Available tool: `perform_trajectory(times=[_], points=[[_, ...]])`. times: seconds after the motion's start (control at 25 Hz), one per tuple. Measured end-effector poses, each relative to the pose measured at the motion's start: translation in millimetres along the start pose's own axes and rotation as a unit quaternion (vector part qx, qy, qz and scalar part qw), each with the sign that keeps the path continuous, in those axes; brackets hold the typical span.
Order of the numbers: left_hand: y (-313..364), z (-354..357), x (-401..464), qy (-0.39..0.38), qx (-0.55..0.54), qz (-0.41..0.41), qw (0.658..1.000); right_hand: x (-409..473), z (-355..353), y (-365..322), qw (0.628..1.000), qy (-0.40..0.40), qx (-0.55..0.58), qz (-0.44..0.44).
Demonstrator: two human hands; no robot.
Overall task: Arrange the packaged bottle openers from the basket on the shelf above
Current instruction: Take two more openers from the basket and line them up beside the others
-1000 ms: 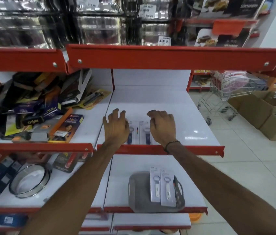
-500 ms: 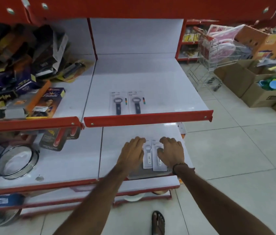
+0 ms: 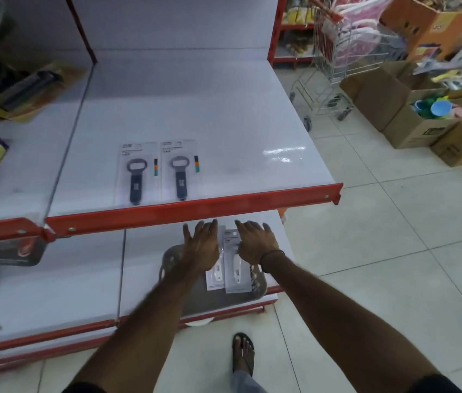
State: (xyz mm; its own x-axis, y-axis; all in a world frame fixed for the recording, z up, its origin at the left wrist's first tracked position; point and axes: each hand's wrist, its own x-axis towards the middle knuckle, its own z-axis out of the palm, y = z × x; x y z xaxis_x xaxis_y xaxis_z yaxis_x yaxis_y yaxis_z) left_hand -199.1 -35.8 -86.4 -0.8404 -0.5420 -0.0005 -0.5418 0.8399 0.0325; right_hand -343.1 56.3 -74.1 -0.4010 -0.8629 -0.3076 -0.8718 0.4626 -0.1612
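**Hands over the basket, grip unclear**

The left hand (image 3: 202,245) and right hand (image 3: 255,243), fingers spread, cover the upper halves of two white-handled packs (image 3: 228,275) in the grey basket (image 3: 195,297) at the lower shelf's front edge (whether either grips, I cannot tell). Two dark-handled packs (image 3: 158,173) lie along the upper shelf (image 3: 238,131) front lip; its right side is bare.

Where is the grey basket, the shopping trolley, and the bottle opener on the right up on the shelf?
grey basket (image 3: 195,300), head view, on its bare floor near the front rim.
shopping trolley (image 3: 337,52), head view, on its wire side.
right bottle opener on the upper shelf (image 3: 181,182), head view, on its dark handle.
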Motion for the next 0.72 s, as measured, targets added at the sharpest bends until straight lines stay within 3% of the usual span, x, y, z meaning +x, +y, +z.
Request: perform_trajectory(times=[0.2,0.52,0.72], points=[[-6.9,-10.4,5.3,0.065,-0.094,-0.005,0.993,1.3,-11.2,2.3,0.996,0.077,-0.022,-0.032],[-12.3,-61.5,-49.1,-0.026,-0.231,-0.047,0.971,-64.6,-31.7,-36.3,0.990,0.122,0.040,-0.053],[-8.4,-110.2,-91.2,0.064,-0.183,0.010,0.981,-122.5,-71.4,-59.1,0.970,0.222,0.024,-0.100]])
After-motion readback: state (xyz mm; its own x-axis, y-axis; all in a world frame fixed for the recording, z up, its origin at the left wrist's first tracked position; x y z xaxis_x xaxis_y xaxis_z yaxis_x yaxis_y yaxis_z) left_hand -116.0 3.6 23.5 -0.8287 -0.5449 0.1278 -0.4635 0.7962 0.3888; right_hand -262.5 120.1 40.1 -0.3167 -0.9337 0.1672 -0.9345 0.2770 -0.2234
